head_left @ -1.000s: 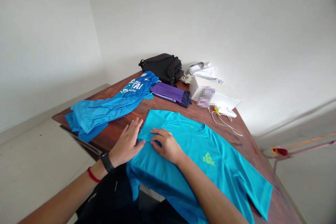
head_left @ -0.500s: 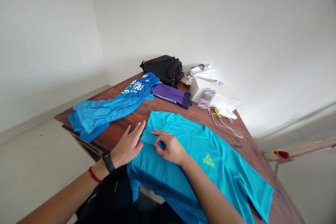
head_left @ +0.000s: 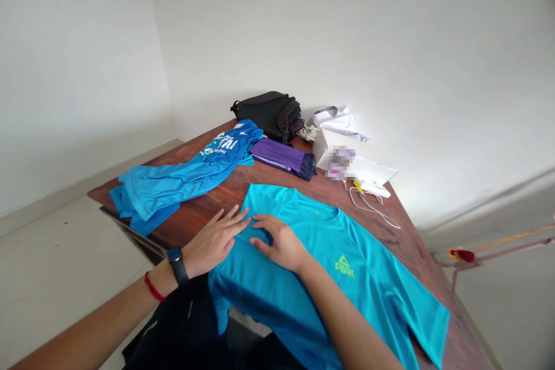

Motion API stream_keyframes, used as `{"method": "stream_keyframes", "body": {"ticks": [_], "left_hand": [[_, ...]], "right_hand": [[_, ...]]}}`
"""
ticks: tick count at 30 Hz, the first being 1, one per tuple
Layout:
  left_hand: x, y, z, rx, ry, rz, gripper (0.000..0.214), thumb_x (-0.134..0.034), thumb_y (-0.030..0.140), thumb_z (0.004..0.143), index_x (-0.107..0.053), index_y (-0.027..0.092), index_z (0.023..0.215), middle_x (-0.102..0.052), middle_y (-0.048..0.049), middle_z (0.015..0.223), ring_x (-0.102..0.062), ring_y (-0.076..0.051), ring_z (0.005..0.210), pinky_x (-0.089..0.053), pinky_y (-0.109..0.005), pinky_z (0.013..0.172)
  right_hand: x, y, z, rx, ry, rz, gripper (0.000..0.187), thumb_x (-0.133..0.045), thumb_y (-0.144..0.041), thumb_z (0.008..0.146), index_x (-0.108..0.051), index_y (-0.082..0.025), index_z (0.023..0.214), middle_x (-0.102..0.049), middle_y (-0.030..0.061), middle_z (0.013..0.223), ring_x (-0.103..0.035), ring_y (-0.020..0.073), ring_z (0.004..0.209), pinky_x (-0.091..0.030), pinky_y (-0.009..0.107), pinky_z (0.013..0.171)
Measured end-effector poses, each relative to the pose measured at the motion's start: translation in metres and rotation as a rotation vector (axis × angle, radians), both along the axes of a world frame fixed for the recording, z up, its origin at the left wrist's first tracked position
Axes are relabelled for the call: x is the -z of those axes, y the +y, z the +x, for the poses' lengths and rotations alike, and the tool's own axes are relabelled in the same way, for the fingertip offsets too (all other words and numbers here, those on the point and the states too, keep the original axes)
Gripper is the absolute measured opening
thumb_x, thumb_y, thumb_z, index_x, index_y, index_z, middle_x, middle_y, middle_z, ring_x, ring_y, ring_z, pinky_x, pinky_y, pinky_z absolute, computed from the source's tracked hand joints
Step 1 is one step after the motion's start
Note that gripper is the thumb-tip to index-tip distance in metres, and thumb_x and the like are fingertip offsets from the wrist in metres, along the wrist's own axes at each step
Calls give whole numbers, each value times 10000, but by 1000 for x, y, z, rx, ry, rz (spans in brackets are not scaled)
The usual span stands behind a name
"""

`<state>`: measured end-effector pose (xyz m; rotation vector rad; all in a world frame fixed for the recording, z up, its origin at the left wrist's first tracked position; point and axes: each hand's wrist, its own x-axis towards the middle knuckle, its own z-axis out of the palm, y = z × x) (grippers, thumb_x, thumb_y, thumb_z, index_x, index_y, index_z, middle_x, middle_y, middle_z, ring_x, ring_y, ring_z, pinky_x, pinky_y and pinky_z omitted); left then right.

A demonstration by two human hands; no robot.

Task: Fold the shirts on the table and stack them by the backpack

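A teal T-shirt [head_left: 312, 225] with a yellow-green logo lies spread on the wooden table, its lower part hanging over the front edge. My left hand [head_left: 215, 243], wearing a dark watch, rests flat at the shirt's left sleeve with fingers stretched out and holds nothing. Close beside it, my right hand [head_left: 280, 243] is on the sleeve area, fingers bent and thumb apart from them. No cloth shows between the thumb and fingers of the right hand. The fingertips of both hands nearly meet.
A blue printed shirt [head_left: 173, 182] lies loosely along the table's left side. Behind are folded purple clothing [head_left: 280, 155], a black backpack [head_left: 269, 113], a white box [head_left: 338, 147] with a blurred patch, a white cable [head_left: 368, 207] and a white bag [head_left: 338, 118].
My left hand has turned and shifted slightly right, toward the right hand. The thumb and index finger of my right hand have parted from a near ring. The shirt lies almost the same.
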<state>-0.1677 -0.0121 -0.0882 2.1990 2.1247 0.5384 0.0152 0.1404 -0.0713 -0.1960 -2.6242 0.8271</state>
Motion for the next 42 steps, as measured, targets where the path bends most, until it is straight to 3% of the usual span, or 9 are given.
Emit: {"method": "stream_keyframes", "body": {"ticks": [6, 11, 14, 19, 22, 25, 30, 36, 42], "left_hand": [[1, -3, -5, 9, -77, 52, 765, -372, 47, 917, -124, 236, 1615, -240, -51, 1649, -238, -235, 1516, -298, -475, 1214], [-9, -11, -8, 127, -35, -40, 593, -483, 260, 994, -327, 337, 1561, -158, -12, 1664, -155, -322, 1529, -211, -566, 1225], [-19, -7, -14, 158, -84, -93, 498, -439, 407, 1041, -358, 400, 1532, -237, 17, 1643, -185, -322, 1521, -224, -569, 1215], [-38, 33, -39, 187, -209, -61, 466, -361, 355, 1077, -348, 350, 1542, -377, 39, 1590, -221, -231, 1519, -239, -454, 1229], [-42, 66, -60, 202, -212, -53, 483, -496, 402, 1028, -456, 272, 1491, -441, -9, 1556, -245, -250, 1512, -242, -457, 1222], [-39, 87, -72, 275, -191, -87, 598, -646, 449, 941, -474, 234, 1472, -458, -33, 1544, -231, -278, 1514, -220, -491, 1217], [-28, 92, -74, 343, -98, -111, 868, -807, 537, 759, -439, 252, 1492, -331, -65, 1606, -197, -348, 1515, -163, -577, 1205], [-19, 94, -78, 346, 17, -135, 984, -761, 673, 722, -354, 314, 1543, -208, -66, 1652, -168, -370, 1520, -146, -582, 1204], [-20, 94, -78, 337, 2, -123, 1006, -747, 700, 712, -365, 287, 1546, -233, -94, 1646, -187, -382, 1514, -187, -560, 1206]], "right_hand": [[-3, 2, 0, 71, 15, 49, 230, -671, -325, 922, -679, -226, 1128, -673, 89, 1236, -611, 239, 1160, -484, 413, 1002], [2, 8, 0, 234, 36, 81, 206, -658, -319, 925, -696, -220, 1102, -669, 84, 1125, -609, 241, 1079, -496, 396, 964], [6, 14, 0, 359, 24, 97, 189, -657, -309, 917, -711, -214, 1071, -653, 88, 1057, -611, 248, 1022, -506, 402, 938], [5, 16, 2, 433, -10, 113, 256, -705, -354, 883, -720, -218, 1099, -622, 104, 1133, -591, 277, 1080, -496, 447, 977], [4, 13, 2, 443, -9, 110, 352, -732, -402, 859, -701, -223, 1160, -574, 121, 1278, -556, 308, 1186, -473, 481, 1028], [5, 14, 2, 445, -15, 85, 406, -740, -412, 850, -675, -228, 1206, -529, 128, 1375, -533, 321, 1255, -459, 491, 1062], [9, 20, 2, 523, -13, 40, 417, -692, -412, 881, -650, -226, 1252, -512, 135, 1425, -517, 324, 1307, -449, 497, 1083], [17, 21, 1, 576, -118, 29, 576, -659, -484, 899, -562, -232, 1408, -383, 168, 1572, -202, 420, 1503, -263, 651, 1160], [15, 24, -1, 575, -72, -3, 420, -659, -409, 909, -647, -266, 1304, -538, 116, 1459, -356, 370, 1445, -281, 613, 1161]]}}
